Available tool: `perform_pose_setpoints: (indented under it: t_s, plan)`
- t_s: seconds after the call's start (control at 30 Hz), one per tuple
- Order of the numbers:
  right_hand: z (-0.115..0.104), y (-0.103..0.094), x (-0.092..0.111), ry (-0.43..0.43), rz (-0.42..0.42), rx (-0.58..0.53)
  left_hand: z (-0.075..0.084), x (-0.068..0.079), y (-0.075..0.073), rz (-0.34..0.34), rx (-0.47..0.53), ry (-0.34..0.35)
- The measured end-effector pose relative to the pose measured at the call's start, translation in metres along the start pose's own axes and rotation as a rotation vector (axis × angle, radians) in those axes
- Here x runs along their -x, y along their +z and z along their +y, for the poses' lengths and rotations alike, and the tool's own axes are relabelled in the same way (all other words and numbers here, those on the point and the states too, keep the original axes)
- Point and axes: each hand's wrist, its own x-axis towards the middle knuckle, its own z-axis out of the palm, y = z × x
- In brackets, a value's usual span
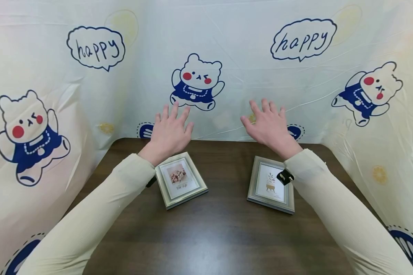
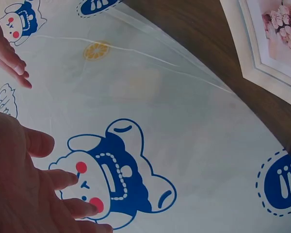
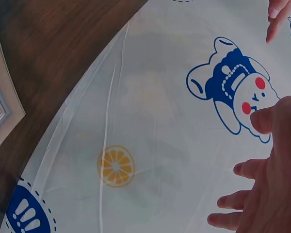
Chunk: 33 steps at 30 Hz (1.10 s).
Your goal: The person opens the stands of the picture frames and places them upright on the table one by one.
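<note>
Both hands are raised with fingers spread, holding nothing. In the head view the left hand (image 1: pixel 170 131) is up over the far edge of the table, above a cream picture frame (image 1: pixel 204 187) with a pink flower print. The right hand (image 1: pixel 269 124) is held likewise on the other side, beyond a grey-silver picture frame (image 1: pixel 270 206) with a potted plant print. Its sleeve and wrist strap overlap that frame's right side. Both frames lie flat, face up and turned at an angle. In the left wrist view, the left hand (image 2: pixel 29 184) shows its spread fingers, with the cream frame's corner at upper right.
A dark brown wooden table (image 1: pixel 206 236) carries the frames. Around its back and sides hangs a pale curtain (image 1: pixel 241 84) printed with cartoon bears, orange slices and the word "happy". A black strap (image 1: pixel 285 177) with a small device sits on the right wrist.
</note>
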Motion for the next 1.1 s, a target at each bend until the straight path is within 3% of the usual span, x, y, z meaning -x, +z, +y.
perform_pose_setpoints:
  t_s: [1.1]
  plan:
    - [-0.031,0.029,-0.005,-0.046,-0.002,-0.016,-0.001,0.016,-0.002,0.017,0.006,0.007]
